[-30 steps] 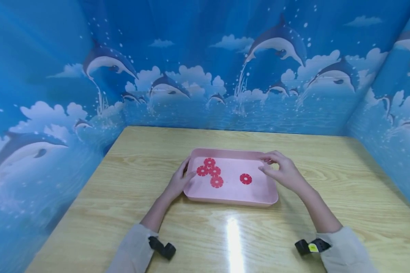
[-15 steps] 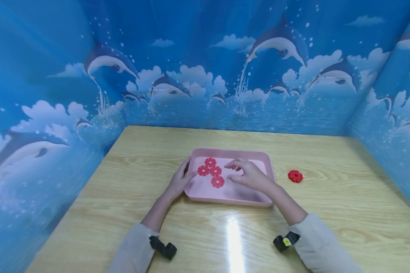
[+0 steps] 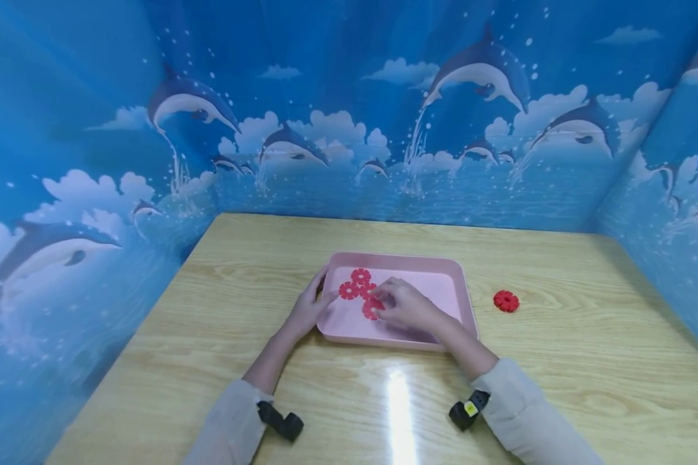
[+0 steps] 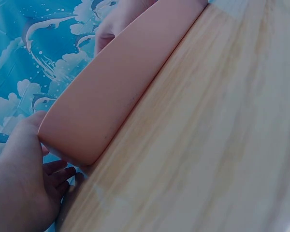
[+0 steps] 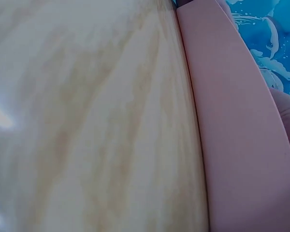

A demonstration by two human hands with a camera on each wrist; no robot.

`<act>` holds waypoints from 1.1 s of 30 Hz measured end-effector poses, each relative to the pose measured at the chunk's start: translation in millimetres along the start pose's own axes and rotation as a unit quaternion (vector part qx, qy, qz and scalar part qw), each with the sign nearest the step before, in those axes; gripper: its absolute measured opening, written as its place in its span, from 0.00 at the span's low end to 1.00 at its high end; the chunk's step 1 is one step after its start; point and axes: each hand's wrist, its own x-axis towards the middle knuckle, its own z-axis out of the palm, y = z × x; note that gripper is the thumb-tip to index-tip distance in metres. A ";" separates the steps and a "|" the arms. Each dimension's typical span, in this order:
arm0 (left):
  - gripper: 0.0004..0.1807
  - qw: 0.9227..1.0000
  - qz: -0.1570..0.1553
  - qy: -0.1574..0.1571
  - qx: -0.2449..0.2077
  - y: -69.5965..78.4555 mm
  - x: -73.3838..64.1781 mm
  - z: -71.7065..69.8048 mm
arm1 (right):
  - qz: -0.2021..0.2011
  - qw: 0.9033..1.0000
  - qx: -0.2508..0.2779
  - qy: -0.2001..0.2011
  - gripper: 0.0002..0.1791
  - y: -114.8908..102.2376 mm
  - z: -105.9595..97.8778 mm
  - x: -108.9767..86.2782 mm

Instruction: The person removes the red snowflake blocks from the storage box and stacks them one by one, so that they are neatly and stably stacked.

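A shallow pink tray (image 3: 442,274) stands on the table. My left hand (image 3: 304,314) holds its left end, thumb over the rim and fingers outside; the left wrist view also shows this hand (image 4: 24,179) at the tray's corner. Several red snowflake discs (image 3: 349,290) with notched edges lie clustered on the tray's left side. Above the tray my right hand (image 3: 408,307) reaches left, thumb and bent fingers apart around the nearest disc (image 3: 368,310), which it partly covers. In the right wrist view, the tray wall (image 5: 237,116) hides most of the right hand.
Right of the tray, another red snowflake disc (image 3: 506,301) lies on the wooden table (image 3: 558,336). Blue dolphin-printed curtains (image 3: 349,187) enclose the table's back and sides. Dark cameras sit on both sleeves.
My right hand has moved from the tray's right rim leftward to the clustered discs, covering where a lone disc lay. The disc on the table has come into view. My left hand stays put.
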 end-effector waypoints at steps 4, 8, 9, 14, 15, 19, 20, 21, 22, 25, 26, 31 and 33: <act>0.34 1.000 0.005 0.002 -0.002 0.3 -0.3 -0.1 | 0.014 1.000 -0.006 -0.005 0.24 2.5 3.1 -0.3; 0.34 1.000 0.002 0.001 -0.004 -0.5 -0.1 -0.4 | 0.021 1.000 -0.014 -0.007 0.26 3.5 4.7 -1.0; 0.34 1.000 0.000 0.000 -0.003 0.0 0.0 -0.4 | 0.019 1.000 -0.018 -0.008 0.26 3.6 4.9 -1.2; 0.34 1.000 -0.002 -0.008 -0.004 15.4 -4.8 -2.4 | -0.005 0.999 -0.040 -0.008 0.25 5.3 5.5 -2.3; 0.33 1.000 0.000 -0.009 -0.006 20.3 -6.3 -3.0 | -0.010 0.999 -0.043 -0.007 0.25 5.9 5.7 -2.3; 0.32 1.000 0.005 -0.011 0.002 36.3 -11.9 -4.1 | -0.026 0.998 -0.054 -0.003 0.24 6.8 6.1 -2.4; 0.32 1.000 0.005 -0.011 0.003 37.5 -12.4 -4.3 | -0.028 0.998 -0.057 -0.003 0.24 6.8 6.3 -2.3; 0.32 1.000 0.005 -0.012 0.002 38.2 -12.7 -4.3 | -0.029 0.998 -0.058 -0.004 0.23 6.7 6.5 -2.1; 0.32 1.000 0.005 -0.012 0.002 38.8 -13.0 -4.3 | -0.029 0.998 -0.059 -0.004 0.23 6.7 6.6 -2.0; 0.32 1.000 0.002 -0.013 -0.003 38.0 -12.6 -4.5 | -0.025 0.998 -0.062 -0.008 0.23 6.2 6.6 -1.7; 0.33 1.000 0.000 -0.014 -0.006 37.5 -12.5 -4.5 | -0.025 0.998 -0.064 -0.010 0.22 6.2 6.5 -1.6; 0.33 1.000 -0.008 -0.015 -0.010 36.1 -11.7 -4.4 | -0.037 0.996 -0.081 -0.011 0.22 7.2 5.9 -1.7; 0.33 1.000 -0.012 -0.015 -0.010 36.3 -11.6 -4.2 | -0.043 0.995 -0.084 -0.010 0.22 7.4 5.5 -2.2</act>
